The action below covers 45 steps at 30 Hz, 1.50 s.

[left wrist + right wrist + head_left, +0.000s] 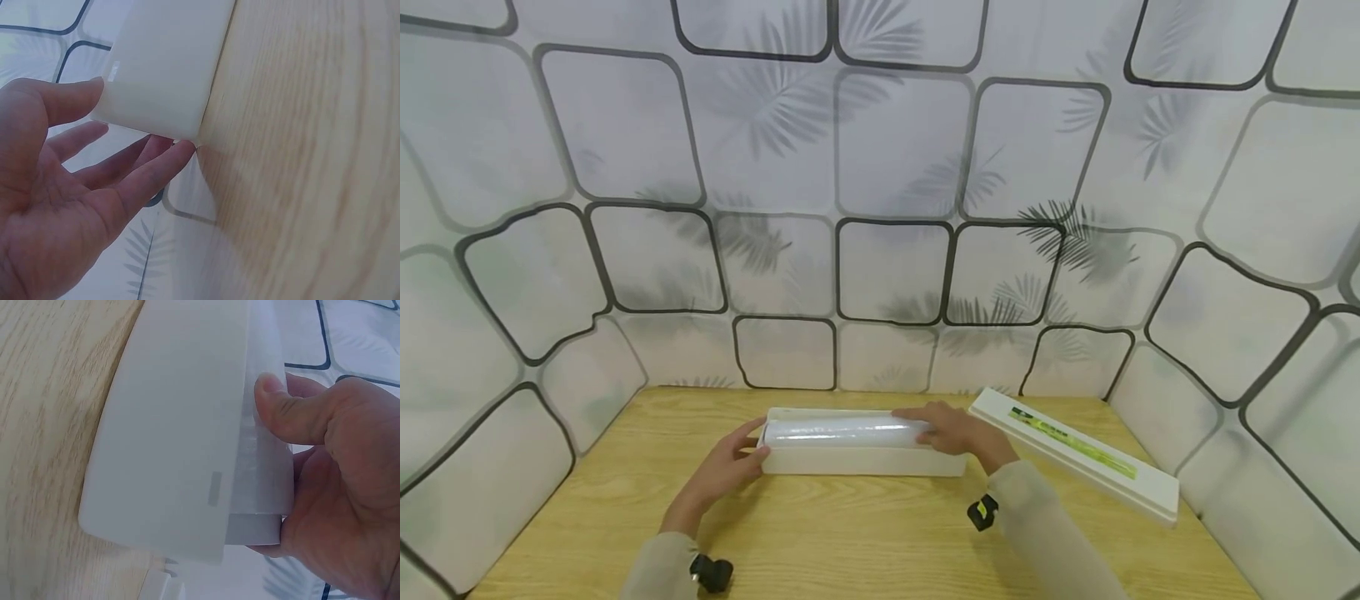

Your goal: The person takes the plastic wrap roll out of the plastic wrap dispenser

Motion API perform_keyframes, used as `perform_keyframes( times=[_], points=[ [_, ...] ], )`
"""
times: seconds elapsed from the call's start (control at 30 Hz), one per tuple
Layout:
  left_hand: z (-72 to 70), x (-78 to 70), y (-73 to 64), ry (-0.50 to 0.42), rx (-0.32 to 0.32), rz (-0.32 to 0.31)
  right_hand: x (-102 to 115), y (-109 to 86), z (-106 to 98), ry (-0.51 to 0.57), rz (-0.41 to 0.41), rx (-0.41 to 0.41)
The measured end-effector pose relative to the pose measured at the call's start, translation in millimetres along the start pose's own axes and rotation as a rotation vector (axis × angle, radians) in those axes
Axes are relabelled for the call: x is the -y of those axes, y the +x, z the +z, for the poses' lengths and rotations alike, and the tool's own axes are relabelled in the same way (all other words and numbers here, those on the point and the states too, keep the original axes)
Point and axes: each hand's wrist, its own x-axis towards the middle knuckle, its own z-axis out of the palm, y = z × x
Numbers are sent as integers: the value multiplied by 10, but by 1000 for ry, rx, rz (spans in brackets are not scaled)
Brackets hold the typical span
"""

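Note:
A long white cling film box lies lidless across the wooden table. Inside it rests a shiny roll of cling film. My left hand holds the box's left end, thumb at the front corner and fingers around the end, as the left wrist view shows with the hand. At the other end, my right hand grips the roll from above. In the right wrist view the thumb of this hand presses the film near the roll's end, where a core sticks out; the fingers behind are partly hidden.
The white lid, with a green and yellow label, lies slanted on the table to the right of the box. Patterned cloth walls enclose the table at the back and both sides.

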Motion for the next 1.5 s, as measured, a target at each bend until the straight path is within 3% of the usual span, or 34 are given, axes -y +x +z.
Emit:
perform_keyframes(
  times=[0.2, 0.5, 0.93, 1.5],
  points=[
    [-7, -8, 11, 18, -3, -1, -45, -83, 10, 10, 18, -42],
    [-3, -6, -2, 7, 8, -4, -45, -153, 28, -23, -30, -80],
    [3, 16, -14, 0, 13, 7, -27, -284, -145, -50, -53, -137],
    [0, 3, -10, 28, 10, 8, -150, -736, -265, -132, -62, -254]
  ],
)
